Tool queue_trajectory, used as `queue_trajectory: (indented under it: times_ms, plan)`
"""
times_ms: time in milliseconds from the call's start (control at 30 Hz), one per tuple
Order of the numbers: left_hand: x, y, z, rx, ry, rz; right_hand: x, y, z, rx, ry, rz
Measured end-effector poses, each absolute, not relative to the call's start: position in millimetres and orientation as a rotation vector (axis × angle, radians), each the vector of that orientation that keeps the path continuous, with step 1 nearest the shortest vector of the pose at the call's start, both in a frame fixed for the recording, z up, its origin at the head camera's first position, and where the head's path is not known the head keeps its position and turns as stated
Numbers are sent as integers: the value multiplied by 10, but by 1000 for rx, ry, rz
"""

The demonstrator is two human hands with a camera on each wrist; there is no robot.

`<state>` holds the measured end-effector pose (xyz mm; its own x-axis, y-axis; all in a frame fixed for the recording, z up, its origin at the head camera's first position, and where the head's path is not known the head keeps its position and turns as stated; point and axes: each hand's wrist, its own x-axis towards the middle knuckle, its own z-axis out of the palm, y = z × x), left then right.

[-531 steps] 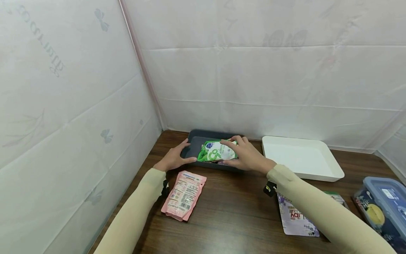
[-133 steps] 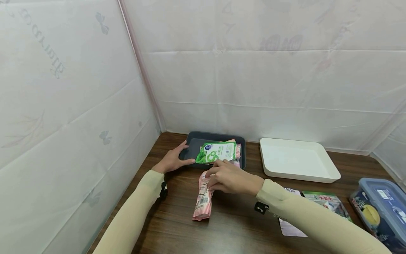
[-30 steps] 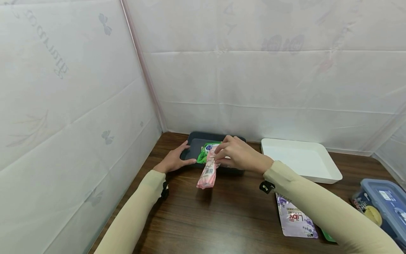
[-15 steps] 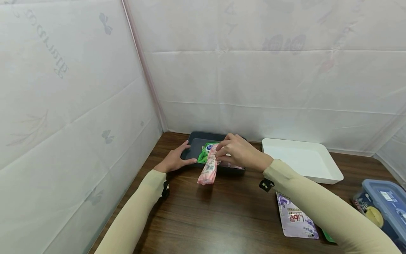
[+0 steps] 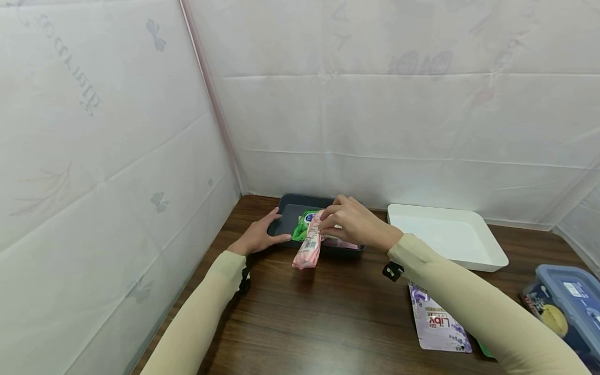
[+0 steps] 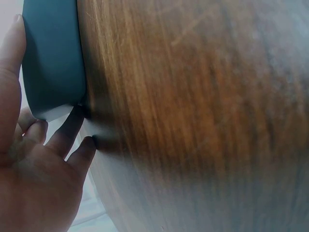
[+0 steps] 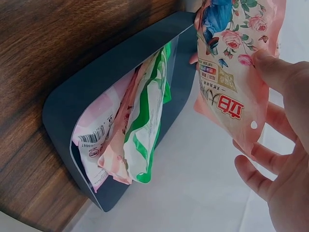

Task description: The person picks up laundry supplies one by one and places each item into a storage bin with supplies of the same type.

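Note:
Over the front edge of the dark grey tray [image 5: 290, 212], my right hand [image 5: 353, 223] pinches a pink floral detergent pouch [image 5: 308, 249] by its edge. The right wrist view shows thumb and fingers on the lower end of this pouch [image 7: 231, 72], its printed front facing the camera. Inside the tray, a green-and-white pouch [image 7: 147, 121], a pink one [image 7: 118, 150] and a pale pink one [image 7: 96, 125] lean together. My left hand [image 5: 257, 234] rests with spread fingers at the tray's left end, its thumb at the front rim; the left wrist view shows fingers at the tray's corner [image 6: 53, 58].
A white tray [image 5: 442, 234] stands to the right of the grey one. Nearer the front lie a purple Liby pouch [image 5: 438, 323] and a green-edged pouch [image 5: 485, 350] mostly under my right sleeve. A blue lidded box [image 5: 569, 307] stands far right; white sheeting [image 5: 398, 114] borders the table.
The pink pouch, flat on the table at first, then tipped up, now hangs at the tray's front, slightly higher than a second ago. My right hand came from the green pouch; the left stays.

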<state>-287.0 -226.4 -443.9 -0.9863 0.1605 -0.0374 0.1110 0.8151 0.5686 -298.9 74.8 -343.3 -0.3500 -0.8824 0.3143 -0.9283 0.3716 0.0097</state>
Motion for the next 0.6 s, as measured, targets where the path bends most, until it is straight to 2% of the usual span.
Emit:
queue_trajectory:
  times_ms: [600]
  plan:
    - [-2857,-2266,-4432,204,2907,917,-3084,759,-3473,1559,-2379,217]
